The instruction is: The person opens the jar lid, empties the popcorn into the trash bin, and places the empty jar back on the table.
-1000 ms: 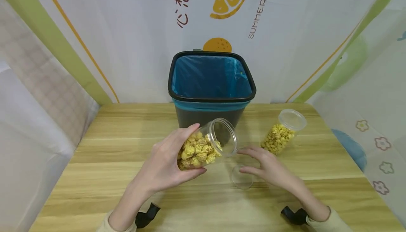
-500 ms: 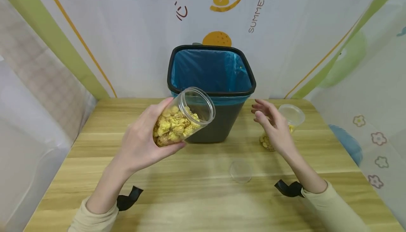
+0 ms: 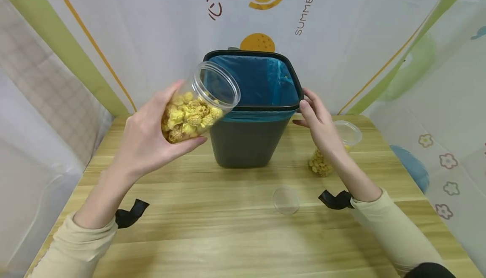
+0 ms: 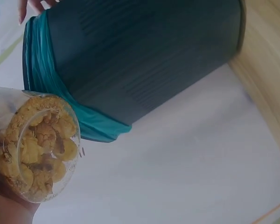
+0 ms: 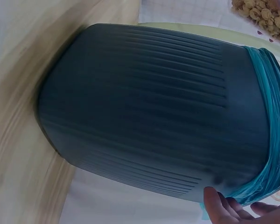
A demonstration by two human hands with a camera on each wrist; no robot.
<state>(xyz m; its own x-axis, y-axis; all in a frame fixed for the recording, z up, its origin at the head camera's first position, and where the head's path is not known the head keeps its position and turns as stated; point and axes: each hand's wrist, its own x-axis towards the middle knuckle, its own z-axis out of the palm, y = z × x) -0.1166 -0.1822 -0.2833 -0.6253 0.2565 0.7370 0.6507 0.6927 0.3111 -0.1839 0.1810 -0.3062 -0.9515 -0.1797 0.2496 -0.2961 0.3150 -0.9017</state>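
My left hand (image 3: pixel 148 130) grips a clear plastic jar (image 3: pixel 197 105) of yellow popcorn, thumb below and fingers behind. The lidless jar tilts, its mouth pointing up and right, overlapping the front left rim of the trash can (image 3: pixel 247 143) in the head view. In the left wrist view, the jar's bottom (image 4: pixel 46 149) shows popcorn through it. My right hand (image 3: pixel 320 122) is at the can's right rim, thumb and fingers against its upper side. The right wrist view has fingertips (image 5: pixel 212 198) by the teal liner (image 5: pixel 268 116). The can is dark grey with a black rim.
A second jar of popcorn (image 3: pixel 319 164) lies tilted on the table behind my right forearm, its clear lid (image 3: pixel 348 133) up. A loose clear round lid (image 3: pixel 286 200) lies flat on the wooden table (image 3: pixel 228 236). A printed white curtain (image 3: pixel 163 29) hangs behind the can.
My left hand has lifted the popcorn jar up and left toward the can's rim. The right hand has left the area above the loose lid and moved up to the can's right rim.
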